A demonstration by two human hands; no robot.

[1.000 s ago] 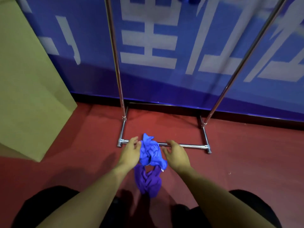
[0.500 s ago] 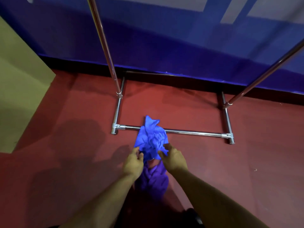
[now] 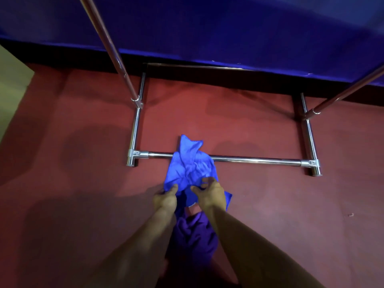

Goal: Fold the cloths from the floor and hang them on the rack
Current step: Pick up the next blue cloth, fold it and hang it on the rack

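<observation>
- Where the red floor (image 3: 83, 183) meets the rack's (image 3: 249, 160) low front bar, a crumpled blue cloth (image 3: 188, 167) lies draped across that bar, its far corner poking past it.
- The left hand (image 3: 166, 199) pinches the cloth's near left edge, fingers curled onto the fabric.
- The right hand (image 3: 211, 194) grips the near right part, fingers bent into the folds, with cloth showing beyond its wrist.
- A purple cloth (image 3: 193, 235) lies bunched on the floor between the two forearms, just behind the blue one.
- Two chrome uprights rise from the rack's side rails before a blue wall panel (image 3: 228, 28).
</observation>
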